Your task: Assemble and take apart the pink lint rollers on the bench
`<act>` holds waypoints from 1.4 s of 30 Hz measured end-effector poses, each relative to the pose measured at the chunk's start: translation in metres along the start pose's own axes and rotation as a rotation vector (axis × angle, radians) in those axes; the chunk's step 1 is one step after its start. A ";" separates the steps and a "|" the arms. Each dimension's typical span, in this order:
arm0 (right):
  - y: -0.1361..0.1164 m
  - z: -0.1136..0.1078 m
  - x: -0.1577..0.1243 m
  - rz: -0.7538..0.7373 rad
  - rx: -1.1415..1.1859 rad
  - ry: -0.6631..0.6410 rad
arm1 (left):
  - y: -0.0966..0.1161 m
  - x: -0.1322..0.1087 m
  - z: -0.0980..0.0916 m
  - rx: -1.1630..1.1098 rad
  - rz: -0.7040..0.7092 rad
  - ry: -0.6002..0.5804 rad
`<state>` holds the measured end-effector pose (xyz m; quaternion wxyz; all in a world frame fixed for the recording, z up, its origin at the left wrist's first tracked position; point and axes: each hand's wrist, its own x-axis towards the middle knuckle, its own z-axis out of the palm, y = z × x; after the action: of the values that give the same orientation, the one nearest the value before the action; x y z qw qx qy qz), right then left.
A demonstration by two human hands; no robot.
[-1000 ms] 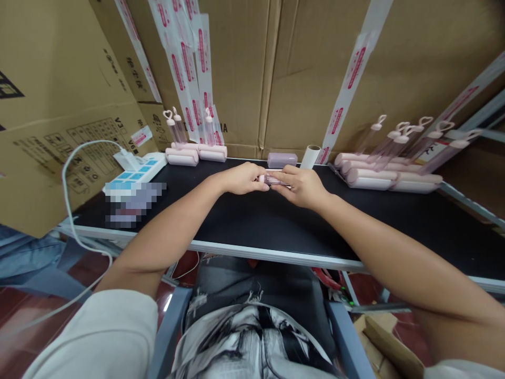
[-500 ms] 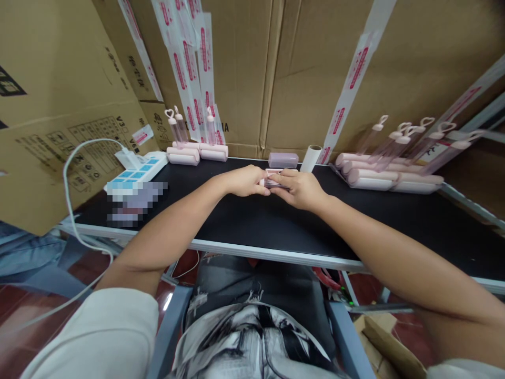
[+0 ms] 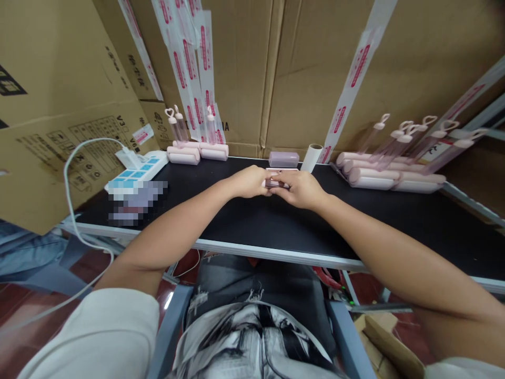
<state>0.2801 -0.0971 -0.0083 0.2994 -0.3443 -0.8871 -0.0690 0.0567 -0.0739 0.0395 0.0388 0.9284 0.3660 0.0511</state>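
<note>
Both hands meet over the middle of the black table, fingers closed around a partly hidden lint roller. Its clear, brownish tube handle (image 3: 279, 184) lies sideways between them, and a pale pink edge (image 3: 272, 170) shows just behind. My left hand (image 3: 250, 181) pinches the handle's left end, where a pale tip shows at the thumb. From the right, my right hand (image 3: 303, 188) grips the tube with its fingers curled over it. Right behind my hands rests a translucent purple cover (image 3: 283, 159). A white sticky-paper roll (image 3: 311, 158) stands upright beside it.
Pink lint rollers with heart-loop handles stand at the left (image 3: 183, 155) and several more at the right (image 3: 374, 178). A white and blue power strip (image 3: 138, 171) with a cable (image 3: 67, 179) lies left, near a blurred-out object (image 3: 138, 202). Cardboard (image 3: 236, 68) walls the back.
My hands stay together on the lint roller. The left hand has shifted slightly right, and the handle between the fingers has turned a little.
</note>
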 end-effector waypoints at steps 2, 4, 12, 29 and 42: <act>-0.001 0.002 0.001 0.038 0.004 0.026 | 0.000 0.002 0.004 0.039 -0.047 0.057; -0.004 0.003 0.001 0.073 0.019 0.039 | 0.001 0.002 0.007 0.089 -0.133 0.086; -0.011 0.003 0.001 0.112 0.071 0.115 | 0.007 0.001 0.008 0.086 -0.183 0.144; 0.005 0.004 0.009 0.357 0.468 0.091 | 0.001 0.001 0.009 -0.111 -0.112 0.180; 0.105 -0.023 -0.001 0.713 0.120 0.460 | -0.025 0.002 0.007 -0.173 0.044 -0.101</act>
<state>0.3600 -0.0265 0.0012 0.5143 -0.5870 -0.6251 0.0156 0.0427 -0.0545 0.0304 0.1359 0.9309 0.3372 0.0365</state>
